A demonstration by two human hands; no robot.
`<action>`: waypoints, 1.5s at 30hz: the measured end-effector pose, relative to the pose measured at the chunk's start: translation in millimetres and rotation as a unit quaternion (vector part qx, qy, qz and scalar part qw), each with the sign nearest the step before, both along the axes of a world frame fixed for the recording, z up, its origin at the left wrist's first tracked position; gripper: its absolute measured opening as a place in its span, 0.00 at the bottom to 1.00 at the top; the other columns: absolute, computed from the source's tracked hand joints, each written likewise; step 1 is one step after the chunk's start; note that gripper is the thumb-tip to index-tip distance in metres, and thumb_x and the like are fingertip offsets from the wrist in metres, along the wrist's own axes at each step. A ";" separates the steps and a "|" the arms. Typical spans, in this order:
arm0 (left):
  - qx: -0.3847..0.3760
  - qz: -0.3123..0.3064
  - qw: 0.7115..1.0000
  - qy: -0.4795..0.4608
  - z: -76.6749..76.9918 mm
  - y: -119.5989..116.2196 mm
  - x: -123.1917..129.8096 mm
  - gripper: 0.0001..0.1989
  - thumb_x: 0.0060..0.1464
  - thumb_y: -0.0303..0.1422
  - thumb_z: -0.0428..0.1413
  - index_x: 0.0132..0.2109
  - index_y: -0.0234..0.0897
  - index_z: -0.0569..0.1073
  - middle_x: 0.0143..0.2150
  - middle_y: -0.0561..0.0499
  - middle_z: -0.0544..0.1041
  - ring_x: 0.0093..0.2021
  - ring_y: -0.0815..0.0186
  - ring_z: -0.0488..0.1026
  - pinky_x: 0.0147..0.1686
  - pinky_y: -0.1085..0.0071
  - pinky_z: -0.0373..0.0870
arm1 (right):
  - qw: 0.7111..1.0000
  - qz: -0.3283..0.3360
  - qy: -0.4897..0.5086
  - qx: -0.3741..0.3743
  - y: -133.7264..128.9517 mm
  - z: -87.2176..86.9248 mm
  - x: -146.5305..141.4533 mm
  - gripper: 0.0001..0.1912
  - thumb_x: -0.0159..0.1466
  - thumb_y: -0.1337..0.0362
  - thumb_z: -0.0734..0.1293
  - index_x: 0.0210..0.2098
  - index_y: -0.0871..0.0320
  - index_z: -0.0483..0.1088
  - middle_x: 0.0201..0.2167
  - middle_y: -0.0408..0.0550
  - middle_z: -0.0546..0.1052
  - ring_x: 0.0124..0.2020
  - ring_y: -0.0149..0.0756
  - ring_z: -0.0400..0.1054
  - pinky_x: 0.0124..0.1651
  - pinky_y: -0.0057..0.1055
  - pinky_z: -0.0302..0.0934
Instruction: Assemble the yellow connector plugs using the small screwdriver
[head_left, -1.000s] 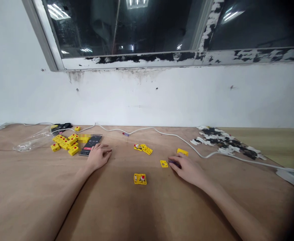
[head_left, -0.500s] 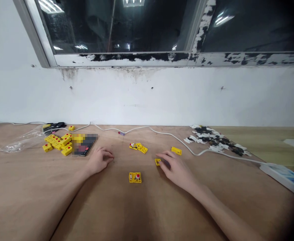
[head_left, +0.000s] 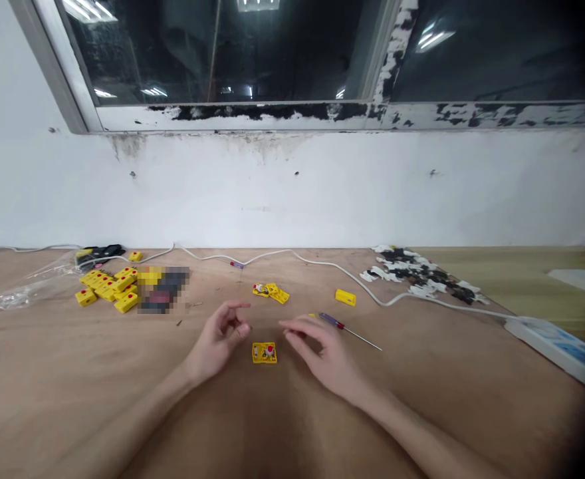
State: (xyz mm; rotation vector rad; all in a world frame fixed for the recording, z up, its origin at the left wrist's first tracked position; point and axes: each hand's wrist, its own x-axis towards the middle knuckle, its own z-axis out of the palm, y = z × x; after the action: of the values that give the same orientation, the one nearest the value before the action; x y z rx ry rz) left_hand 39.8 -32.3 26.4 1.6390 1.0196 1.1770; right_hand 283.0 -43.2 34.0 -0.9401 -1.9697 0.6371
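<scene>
A small yellow casing half (head_left: 264,352) with a red button and small parts inside lies face up on the table, between and just below my hands. My left hand (head_left: 220,339) hovers at its upper left, fingers curved and apart, holding nothing visible. My right hand (head_left: 320,349) is at its upper right, thumb and forefinger apart and nothing visible between them. Beyond the right hand lies a screwdriver (head_left: 343,326) with a blue and red handle. A yellow piece (head_left: 312,315) is mostly hidden behind that hand. Further back are opened yellow casing parts (head_left: 271,292) and a yellow cover (head_left: 345,297).
On the left, a pile of yellow boxes (head_left: 108,286) with red buttons sits beside a blurred-out dark phone (head_left: 173,286) and a clear plastic bag (head_left: 28,286). A white cable (head_left: 317,263) crosses the back to a power strip (head_left: 556,342). Black and white pieces (head_left: 422,276) lie at right.
Both hands have moved inward towards the casing half with the red button. The screwdriver, largely covered by my right hand before, now shows on the table. The view has shifted slightly.
</scene>
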 end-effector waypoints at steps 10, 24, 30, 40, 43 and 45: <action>-0.119 -0.063 0.965 -0.227 -6.2 -33.1 47.2 0.25 0.48 0.46 0.68 0.42 0.38 0.66 0.27 0.58 0.69 0.28 0.73 0.64 0.31 0.76 0.60 | 0.985 0.058 0.159 -0.028 -29.2 6.1 -27.7 0.07 0.67 0.66 0.68 0.40 0.51 0.79 0.38 0.46 0.76 0.40 0.33 0.72 0.43 0.28 0.68; 0.124 -0.050 0.940 0.313 -10.6 -8.0 8.1 0.13 0.54 0.40 0.64 0.46 0.44 0.76 0.43 0.51 0.79 0.46 0.59 0.71 0.48 0.63 0.63 | 0.993 0.070 -0.099 0.001 8.5 -19.9 4.8 0.09 0.69 0.67 0.65 0.45 0.54 0.77 0.36 0.45 0.81 0.36 0.33 0.74 0.41 0.28 0.65; 0.122 -0.048 0.941 0.311 -13.0 -7.7 7.7 0.13 0.54 0.42 0.64 0.45 0.44 0.77 0.43 0.52 0.79 0.46 0.60 0.71 0.47 0.64 0.63 | 0.988 0.112 -0.104 0.036 11.6 -28.9 3.5 0.11 0.69 0.68 0.64 0.44 0.54 0.78 0.38 0.47 0.81 0.38 0.34 0.74 0.42 0.29 0.66; 0.122 -0.048 0.941 0.312 -14.7 -5.0 7.3 0.16 0.54 0.46 0.63 0.46 0.43 0.78 0.43 0.49 0.79 0.46 0.58 0.71 0.47 0.63 0.63 | 0.976 0.126 -0.168 0.061 9.6 -15.6 4.9 0.13 0.70 0.69 0.61 0.45 0.56 0.78 0.34 0.49 0.78 0.35 0.34 0.72 0.39 0.31 0.65; 0.118 -0.045 0.942 0.310 -14.7 -5.2 7.3 0.15 0.54 0.46 0.63 0.45 0.44 0.78 0.43 0.50 0.79 0.46 0.58 0.71 0.47 0.63 0.63 | 0.968 0.134 -0.202 0.071 9.0 -12.0 4.5 0.14 0.69 0.71 0.61 0.45 0.56 0.78 0.35 0.49 0.78 0.36 0.35 0.71 0.40 0.31 0.64; 0.118 -0.043 0.943 0.307 -14.8 -5.6 7.4 0.15 0.54 0.45 0.63 0.45 0.44 0.78 0.42 0.50 0.79 0.46 0.58 0.71 0.46 0.64 0.63 | 0.963 0.134 -0.220 0.078 8.9 -9.6 3.9 0.15 0.69 0.72 0.61 0.44 0.56 0.78 0.35 0.49 0.77 0.36 0.35 0.71 0.40 0.31 0.64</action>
State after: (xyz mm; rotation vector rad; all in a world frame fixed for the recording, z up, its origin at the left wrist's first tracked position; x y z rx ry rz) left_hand 47.2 -37.9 11.6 2.2986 1.1953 0.7547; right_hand 286.9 -34.3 24.4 -0.7679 -2.5334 0.4346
